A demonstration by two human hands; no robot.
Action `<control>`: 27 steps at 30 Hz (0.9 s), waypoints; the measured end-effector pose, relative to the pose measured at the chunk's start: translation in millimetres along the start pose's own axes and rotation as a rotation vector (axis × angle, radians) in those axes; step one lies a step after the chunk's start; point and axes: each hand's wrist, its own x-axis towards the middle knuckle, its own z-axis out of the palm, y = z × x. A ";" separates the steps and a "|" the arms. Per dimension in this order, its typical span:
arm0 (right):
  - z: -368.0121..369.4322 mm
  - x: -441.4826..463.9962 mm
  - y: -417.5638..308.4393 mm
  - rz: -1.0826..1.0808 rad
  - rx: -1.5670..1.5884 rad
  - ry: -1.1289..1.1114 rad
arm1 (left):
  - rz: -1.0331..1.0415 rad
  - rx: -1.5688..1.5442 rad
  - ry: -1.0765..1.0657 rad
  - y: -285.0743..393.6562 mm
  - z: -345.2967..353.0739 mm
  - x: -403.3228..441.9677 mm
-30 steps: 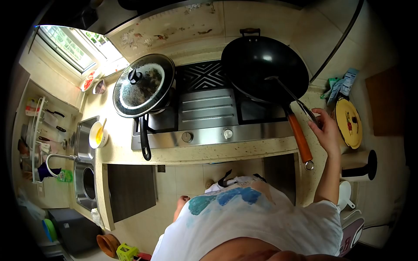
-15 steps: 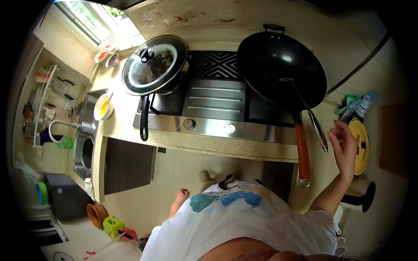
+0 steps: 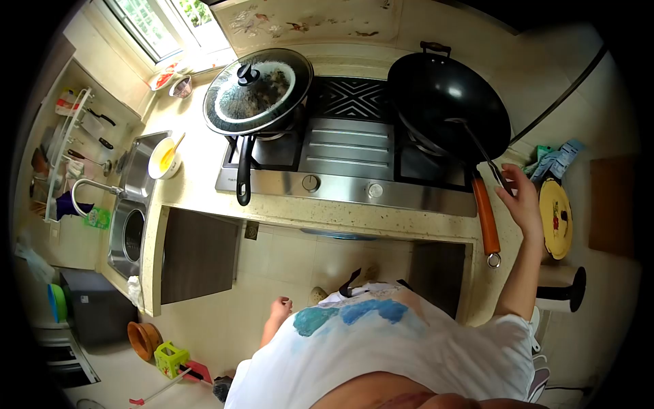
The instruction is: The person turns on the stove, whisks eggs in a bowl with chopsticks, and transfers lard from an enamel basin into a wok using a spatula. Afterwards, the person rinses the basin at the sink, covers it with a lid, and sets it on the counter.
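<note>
My right hand (image 3: 522, 201) is closed round the handle of a long metal spatula (image 3: 482, 148), with thumb and fingers on either side. The spatula's head rests inside a black wok (image 3: 443, 85) on the right burner; its exact shape is hard to make out. The wok's orange-brown wooden handle (image 3: 486, 218) points toward me, just left of that hand. Low by my side, well away from the counter, hangs my left hand (image 3: 280, 310), its fingers curled with nothing visible in them. On the left burner stands a black frying pan (image 3: 244, 170) under a steamed glass lid (image 3: 231, 102).
A white bowl (image 3: 155, 163) of yellow liquid, probably egg, stands beside the sink (image 3: 139, 194). Behind it are a plate of red food (image 3: 165, 77) and a small bowl (image 3: 182, 87). A yellow lid (image 3: 557, 221) and blue packets (image 3: 560, 157) are at the right.
My right hand has moved up and left onto the spatula's handle and closed round it; it was open beside it before. The view has shifted slightly. My left hand still hangs low.
</note>
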 end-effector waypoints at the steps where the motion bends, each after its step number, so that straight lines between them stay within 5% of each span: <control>1: 3.6 5.4 1.5 0.041 -0.052 -0.072 | 0.004 -0.001 -0.013 -4.6 -4.1 -0.5; 11: -13.6 19.9 -7.5 0.080 -0.219 0.095 | 0.043 0.122 0.030 -144.2 8.2 49.7; 22: -30.8 -9.2 -46.2 0.085 -0.174 -0.145 | 0.018 0.047 0.052 -120.1 -4.1 57.8; 27: -1.4 9.0 -40.7 -0.050 -0.223 -0.050 | 0.001 0.126 0.051 -125.6 1.2 63.4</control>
